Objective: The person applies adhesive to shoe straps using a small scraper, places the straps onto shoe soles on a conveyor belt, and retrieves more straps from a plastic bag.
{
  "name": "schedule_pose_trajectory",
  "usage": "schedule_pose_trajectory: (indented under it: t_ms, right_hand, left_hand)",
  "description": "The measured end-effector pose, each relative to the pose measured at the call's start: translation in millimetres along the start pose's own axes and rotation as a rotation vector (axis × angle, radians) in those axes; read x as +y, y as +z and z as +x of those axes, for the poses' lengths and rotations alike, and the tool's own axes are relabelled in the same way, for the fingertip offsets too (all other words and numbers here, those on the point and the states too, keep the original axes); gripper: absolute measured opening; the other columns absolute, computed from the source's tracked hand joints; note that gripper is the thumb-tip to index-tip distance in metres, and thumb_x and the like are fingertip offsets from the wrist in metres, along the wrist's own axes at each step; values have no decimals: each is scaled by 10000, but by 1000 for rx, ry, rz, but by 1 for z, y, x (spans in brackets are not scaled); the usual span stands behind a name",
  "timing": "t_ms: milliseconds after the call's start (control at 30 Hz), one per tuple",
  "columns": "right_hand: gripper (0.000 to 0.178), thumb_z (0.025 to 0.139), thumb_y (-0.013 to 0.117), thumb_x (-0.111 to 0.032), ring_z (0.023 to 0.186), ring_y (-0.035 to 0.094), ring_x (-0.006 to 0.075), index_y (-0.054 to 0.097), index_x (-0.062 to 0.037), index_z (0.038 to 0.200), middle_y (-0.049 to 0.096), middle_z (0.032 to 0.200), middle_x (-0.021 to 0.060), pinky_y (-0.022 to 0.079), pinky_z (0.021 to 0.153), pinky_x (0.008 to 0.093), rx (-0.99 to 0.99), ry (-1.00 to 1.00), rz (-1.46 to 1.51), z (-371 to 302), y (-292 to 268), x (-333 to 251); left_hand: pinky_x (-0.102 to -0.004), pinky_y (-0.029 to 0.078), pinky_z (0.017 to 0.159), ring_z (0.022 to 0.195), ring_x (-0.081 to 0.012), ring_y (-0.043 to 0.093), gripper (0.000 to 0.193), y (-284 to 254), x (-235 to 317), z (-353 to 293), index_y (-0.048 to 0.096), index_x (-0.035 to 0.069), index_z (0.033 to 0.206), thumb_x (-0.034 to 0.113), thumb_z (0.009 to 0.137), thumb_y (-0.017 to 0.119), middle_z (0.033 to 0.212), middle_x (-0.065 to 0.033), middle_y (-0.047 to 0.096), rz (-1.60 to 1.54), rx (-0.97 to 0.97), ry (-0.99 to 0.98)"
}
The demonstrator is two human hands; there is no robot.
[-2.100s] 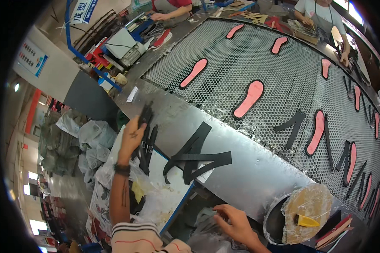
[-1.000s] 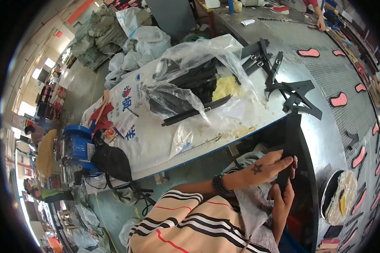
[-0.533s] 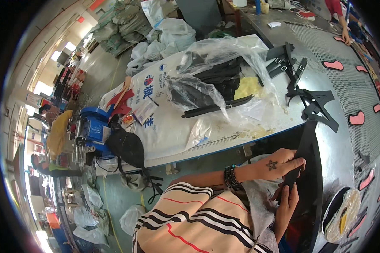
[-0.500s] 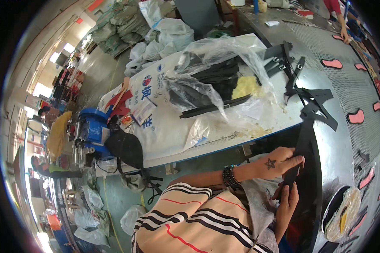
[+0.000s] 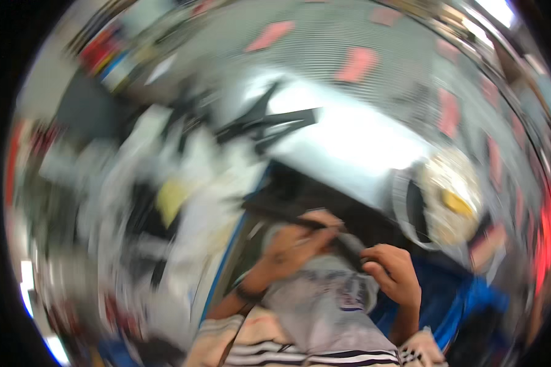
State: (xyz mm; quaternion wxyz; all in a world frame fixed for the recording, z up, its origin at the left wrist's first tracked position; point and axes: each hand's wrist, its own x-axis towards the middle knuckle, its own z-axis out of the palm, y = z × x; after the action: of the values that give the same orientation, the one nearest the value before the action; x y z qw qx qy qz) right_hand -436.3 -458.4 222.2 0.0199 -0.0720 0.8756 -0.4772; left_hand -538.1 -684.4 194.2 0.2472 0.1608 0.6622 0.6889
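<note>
A long flat black strip [image 5: 275, 213] runs slantwise in front of me, above my lap. My left hand [image 5: 294, 248], with dark beads at the wrist, closes round its middle. At its right end my right hand [image 5: 395, 272] has its fingers curled and pinching the strip. A grey cloth [image 5: 324, 293] lies over my lap under both hands. Black strap pieces [image 5: 263, 122] rest on the shiny metal table [image 5: 349, 144] beyond. The whole view is smeared by motion, so fine details of the strip cannot be made out.
Pink shapes [image 5: 358, 64] lie on a grey mesh belt [image 5: 318, 43] at the back. A clear-wrapped roundish bundle [image 5: 450, 189] with a yellow patch sits at the metal table's right. Leftward, a white-covered table [image 5: 193, 244] with a blue edge carries black pieces and plastic.
My view has swung to the right, bringing the belt and metal table ahead of me. My hands have moved apart along the black strip, which now lies more level over my lap.
</note>
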Motion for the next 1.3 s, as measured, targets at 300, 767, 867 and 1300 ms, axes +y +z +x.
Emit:
schedule_pose_trajectory:
  t_ms: [300,767,867,1300]
  right_hand:
    - [327,815,708,-54,1115,565,330,630,-32,1131,613,1119,157,454,953,429,354,184,-575,-27,-138,21]
    - [234,810,548,111,859,559,254,522,-5,1012,513,879,117,467,777,311,744,291,-178,-30,-124,80]
    - [253,817,567,115,861,571,223,519,7,1041,518,887,110,469,787,307,956,364,-93,-25,-106,47]
    - [268,785,766,74,731,618,69,717,-26,1029,628,875,44,494,611,218,931,313,179,4,-31,24]
  left_hand:
    - [-325,581,534,707,-203,650,223,19,0,55,594,-12,1118,149,965,619,980,-102,602,-135,222,67]
    - [-320,547,493,628,-224,652,260,18,-25,82,510,21,1201,210,1027,550,941,-111,591,-309,270,-159]
    - [-318,569,538,643,-231,673,253,25,-23,91,504,3,1200,202,1045,529,933,-144,633,-308,285,-73]
    - [-302,632,607,727,-268,709,269,56,-12,97,386,-49,1245,124,1046,438,1008,-247,646,-82,277,140]
